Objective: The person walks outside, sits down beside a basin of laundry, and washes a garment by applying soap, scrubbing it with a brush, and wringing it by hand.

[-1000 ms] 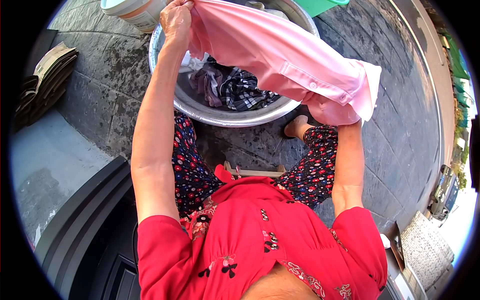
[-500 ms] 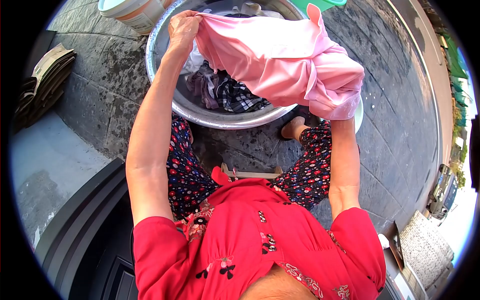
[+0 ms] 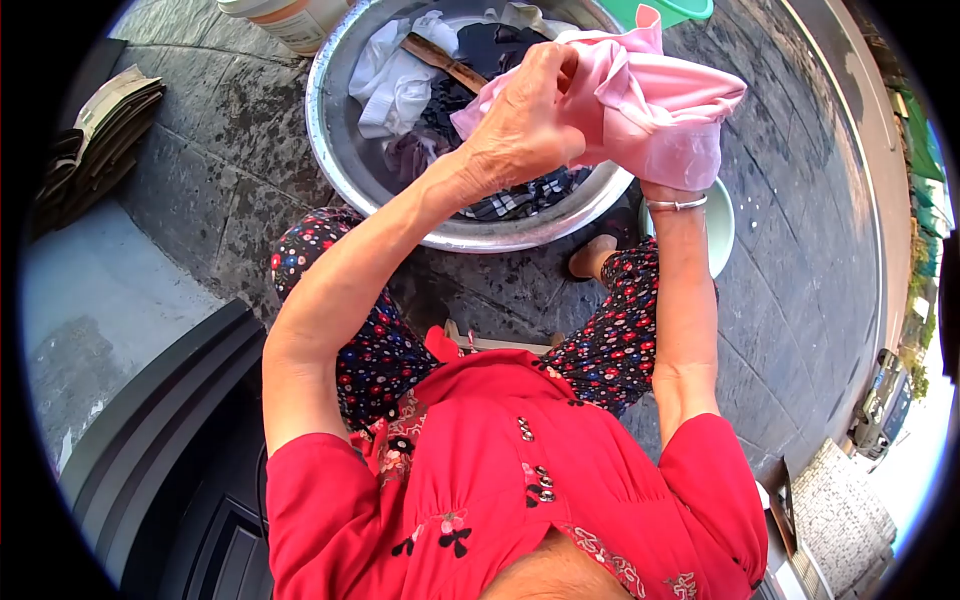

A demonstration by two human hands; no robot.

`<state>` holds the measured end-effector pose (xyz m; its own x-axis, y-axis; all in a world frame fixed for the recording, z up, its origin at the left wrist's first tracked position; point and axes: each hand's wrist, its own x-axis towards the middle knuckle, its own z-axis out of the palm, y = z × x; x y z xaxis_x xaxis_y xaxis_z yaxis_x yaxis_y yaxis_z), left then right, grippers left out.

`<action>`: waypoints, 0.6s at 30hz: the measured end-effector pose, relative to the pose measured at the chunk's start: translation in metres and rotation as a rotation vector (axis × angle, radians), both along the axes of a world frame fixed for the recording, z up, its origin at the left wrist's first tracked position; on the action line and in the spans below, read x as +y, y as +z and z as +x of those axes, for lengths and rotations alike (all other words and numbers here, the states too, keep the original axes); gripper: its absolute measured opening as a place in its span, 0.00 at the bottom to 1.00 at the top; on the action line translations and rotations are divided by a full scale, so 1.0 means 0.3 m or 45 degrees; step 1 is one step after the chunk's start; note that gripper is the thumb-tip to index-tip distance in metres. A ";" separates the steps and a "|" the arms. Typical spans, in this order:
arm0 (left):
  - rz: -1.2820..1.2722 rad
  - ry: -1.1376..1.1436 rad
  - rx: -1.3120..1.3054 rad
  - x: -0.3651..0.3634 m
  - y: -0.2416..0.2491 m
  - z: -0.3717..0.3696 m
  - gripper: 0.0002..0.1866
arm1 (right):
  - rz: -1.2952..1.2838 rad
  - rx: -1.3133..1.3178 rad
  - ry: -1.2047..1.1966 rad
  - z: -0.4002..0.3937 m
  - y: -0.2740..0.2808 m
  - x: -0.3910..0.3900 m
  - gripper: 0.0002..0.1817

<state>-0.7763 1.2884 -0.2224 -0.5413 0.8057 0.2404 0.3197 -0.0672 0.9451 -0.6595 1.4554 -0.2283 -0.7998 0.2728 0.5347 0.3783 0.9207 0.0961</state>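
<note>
A wet pink garment is bunched up over the right side of a large metal basin. My left hand has its fingers curled on the garment's left part, with cloth between fingers and thumb. The garment covers my right hand; only the wrist with a silver bangle shows below, and the fingers are hidden. In the basin lie white cloth, dark clothes and a black-and-white checked cloth. A wooden stick rests across them.
A pale green basin stands partly behind my right forearm. Another green tub is at the top, and a white bucket at the upper left. Flattened cardboard leans at the left. Wet dark paving surrounds the big basin.
My left hand has moved right from the basin's left rim, gathering the stretched garment toward my right hand. The stick and white cloth now show, and my right wrist is uncovered.
</note>
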 end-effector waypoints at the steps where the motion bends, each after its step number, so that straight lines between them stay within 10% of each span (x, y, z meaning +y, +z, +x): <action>1: 0.018 0.055 0.243 0.000 -0.012 0.017 0.42 | -0.066 0.019 0.040 -0.001 -0.028 0.019 0.13; 6: 0.251 0.300 0.525 0.089 -0.133 0.054 0.55 | -0.132 0.193 0.185 -0.003 -0.079 0.027 0.16; 11: 0.002 0.380 0.302 0.079 -0.113 -0.046 0.12 | -0.405 0.101 0.060 -0.006 -0.097 0.063 0.21; 18: -0.210 0.474 0.323 0.017 0.043 -0.193 0.12 | -1.317 0.495 0.420 -0.022 -0.050 0.033 0.27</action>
<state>-0.8342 1.2934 -0.2095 -0.7410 0.6068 0.2874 0.5155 0.2399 0.8226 -0.6662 1.4652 -0.2432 -0.7439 0.5329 0.4033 -0.0570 0.5506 -0.8328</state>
